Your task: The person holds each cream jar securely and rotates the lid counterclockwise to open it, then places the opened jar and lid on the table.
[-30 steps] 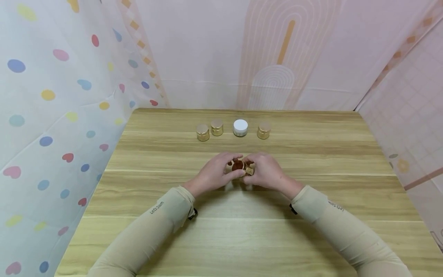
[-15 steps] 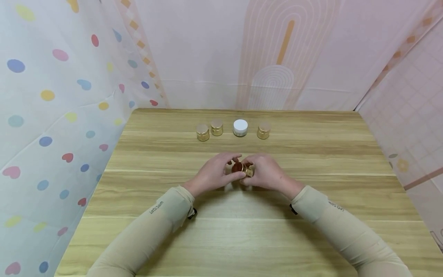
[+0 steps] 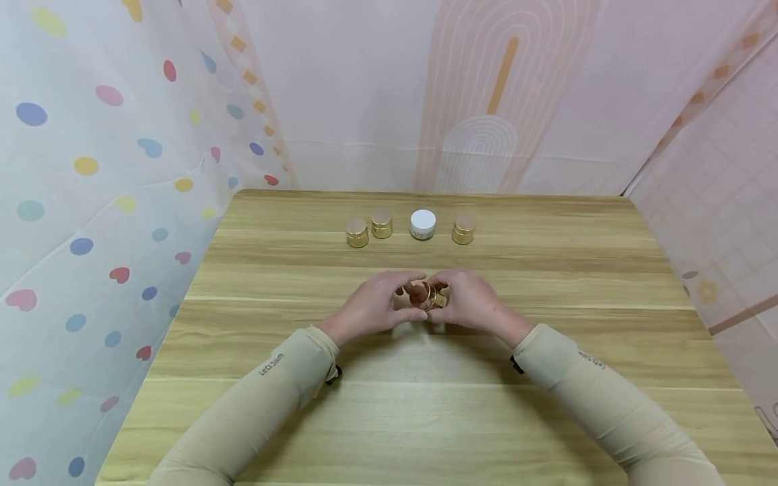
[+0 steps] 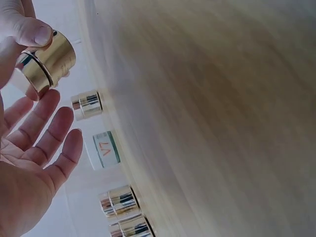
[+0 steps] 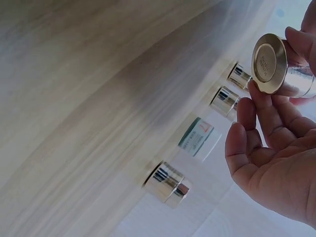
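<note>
1. From here, the gold jar (image 4: 58,55) tilts off the desk (image 3: 395,418), lid (image 4: 35,79) angled up toward the left hand (image 3: 372,297).
2. The right hand's (image 3: 469,297) fingers pinch it.
3. The left fingers spread loosely about the lid.

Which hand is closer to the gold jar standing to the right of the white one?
The right hand: it is almost straight in front of that gold jar. The left hand is farther off, in front and to the jar's left.
</note>
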The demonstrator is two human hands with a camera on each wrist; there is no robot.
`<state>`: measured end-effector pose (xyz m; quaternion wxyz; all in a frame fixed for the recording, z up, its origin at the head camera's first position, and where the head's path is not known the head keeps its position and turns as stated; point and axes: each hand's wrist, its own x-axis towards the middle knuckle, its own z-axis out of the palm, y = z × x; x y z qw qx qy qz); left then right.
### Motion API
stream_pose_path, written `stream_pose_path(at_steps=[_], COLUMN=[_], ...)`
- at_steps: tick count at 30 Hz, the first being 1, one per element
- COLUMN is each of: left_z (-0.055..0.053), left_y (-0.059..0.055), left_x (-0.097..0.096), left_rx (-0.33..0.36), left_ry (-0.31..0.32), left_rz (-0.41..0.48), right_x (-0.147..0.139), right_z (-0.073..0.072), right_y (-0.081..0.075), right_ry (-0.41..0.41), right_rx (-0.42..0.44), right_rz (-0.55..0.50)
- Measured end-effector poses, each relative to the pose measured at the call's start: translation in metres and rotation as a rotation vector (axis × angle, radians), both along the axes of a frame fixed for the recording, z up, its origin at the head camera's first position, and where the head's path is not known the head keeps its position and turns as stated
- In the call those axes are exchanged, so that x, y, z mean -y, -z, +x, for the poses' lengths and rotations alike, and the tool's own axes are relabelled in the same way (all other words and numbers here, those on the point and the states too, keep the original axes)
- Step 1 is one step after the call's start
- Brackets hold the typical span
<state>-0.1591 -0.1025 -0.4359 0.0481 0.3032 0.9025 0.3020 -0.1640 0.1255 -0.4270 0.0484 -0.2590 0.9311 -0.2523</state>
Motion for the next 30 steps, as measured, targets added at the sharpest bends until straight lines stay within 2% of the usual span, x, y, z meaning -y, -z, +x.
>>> stream_pose_path(at_steps=[4,11,18,23,27,30], left_z=[-0.002,0.001,-0.002,-0.004,-0.008,-0.013], left_y=[0.001,-0.001,0.001,0.004,0.006,0.006], left_x=[0.0,-0.002,-0.002,0.001,0.0,-0.002], left_rx=[-0.008,-0.013,0.002,-0.034,-0.075,-0.077], left_ry=[0.02,-0.037,-0.025,-0.024,-0.049,-0.093], left_rz=[-0.02,-0.047,0.007,0.051,0.064,0.041], right_x=[0.0,0.0,-0.004,-0.01,-0.014,-0.016], right_z=[0.0,0.001,-0.001,-0.005,-0.009,-0.015], right_y=[-0.001,0.001,0.005,0.005,0.004,0.005], right_ry=[-0.008,-0.028,0.021,0.044,0.07,0.085], right_rx=[0.001,-0.025,0.002,0.043,0.062,0.051], right_rz=[0.016,0.012,-0.006,-0.01,0.012,0.033])
